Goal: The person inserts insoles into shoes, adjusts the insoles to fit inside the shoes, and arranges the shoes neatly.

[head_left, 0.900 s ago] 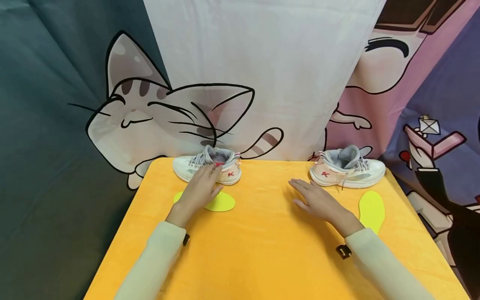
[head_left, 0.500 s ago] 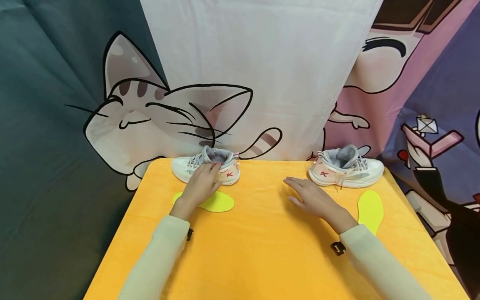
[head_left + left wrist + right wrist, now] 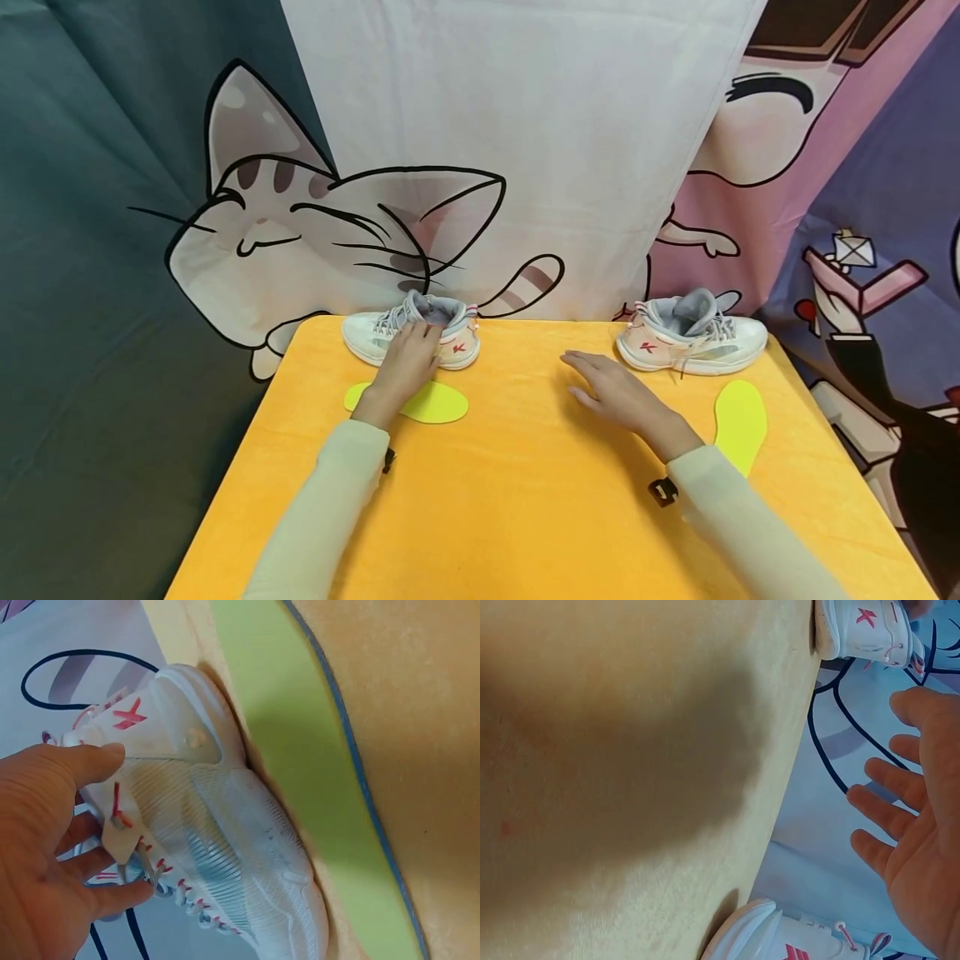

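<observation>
At the table's back left, a white sneaker (image 3: 363, 335) lies with its toe to the left. My left hand (image 3: 408, 358) grips its near collar. In the left wrist view, the thumb (image 3: 101, 761) lies on the outside of the sneaker (image 3: 217, 825) and the fingers reach over the collar edge. A yellow-green insole (image 3: 442, 403) lies in front, partly covered by the left hand. My right hand (image 3: 617, 396) hovers over the table with its fingers spread, holding nothing. The second white sneaker (image 3: 731, 350) stands behind it, toe to the right.
Another yellow-green insole (image 3: 741, 421) lies at the right, partly behind the right forearm. The yellow table (image 3: 510, 508) ends at the back against a printed cartoon curtain (image 3: 570, 125). A dark strap piece (image 3: 663, 492) shows at the right wrist.
My left hand has shifted slightly right and forward, its fingers now at the left sneaker's collar. My right hand has drifted a little left. Sneakers and insoles stay put.
</observation>
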`<action>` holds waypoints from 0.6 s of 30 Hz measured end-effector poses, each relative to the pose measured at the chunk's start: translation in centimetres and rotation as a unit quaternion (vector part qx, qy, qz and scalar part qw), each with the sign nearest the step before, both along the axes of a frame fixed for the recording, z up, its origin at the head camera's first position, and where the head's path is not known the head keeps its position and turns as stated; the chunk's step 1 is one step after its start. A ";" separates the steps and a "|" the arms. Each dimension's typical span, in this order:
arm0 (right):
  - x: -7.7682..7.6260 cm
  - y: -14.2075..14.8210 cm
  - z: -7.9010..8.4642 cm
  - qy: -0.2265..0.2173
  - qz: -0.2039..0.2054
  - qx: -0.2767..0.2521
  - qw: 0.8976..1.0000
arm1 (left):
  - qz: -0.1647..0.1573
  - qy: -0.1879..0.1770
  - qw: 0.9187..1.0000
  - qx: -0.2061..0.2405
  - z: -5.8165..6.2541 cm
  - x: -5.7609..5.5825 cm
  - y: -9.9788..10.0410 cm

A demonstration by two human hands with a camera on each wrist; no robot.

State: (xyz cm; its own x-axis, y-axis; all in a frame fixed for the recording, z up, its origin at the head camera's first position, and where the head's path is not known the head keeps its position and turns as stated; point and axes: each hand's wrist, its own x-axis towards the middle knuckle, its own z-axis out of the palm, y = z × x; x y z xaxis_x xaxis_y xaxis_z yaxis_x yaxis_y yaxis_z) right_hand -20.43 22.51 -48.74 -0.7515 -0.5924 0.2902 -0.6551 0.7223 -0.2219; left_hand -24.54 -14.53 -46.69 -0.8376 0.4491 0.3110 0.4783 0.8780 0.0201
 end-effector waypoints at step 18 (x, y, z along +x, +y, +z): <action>-0.3 -1.0 -0.5 -0.027 0.006 0.001 1.000 | 0.039 0.019 0.998 0.043 -1.4 -1.0 1.0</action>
State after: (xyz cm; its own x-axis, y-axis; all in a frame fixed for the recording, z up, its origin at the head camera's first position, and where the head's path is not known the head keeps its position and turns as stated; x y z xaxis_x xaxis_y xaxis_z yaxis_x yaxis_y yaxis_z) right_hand -20.72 21.53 -49.26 -0.7586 -0.6026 0.2477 -0.6512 0.7147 -0.2552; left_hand -25.55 -13.53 -48.13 -0.8558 0.3530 0.3782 0.4102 0.9084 0.0803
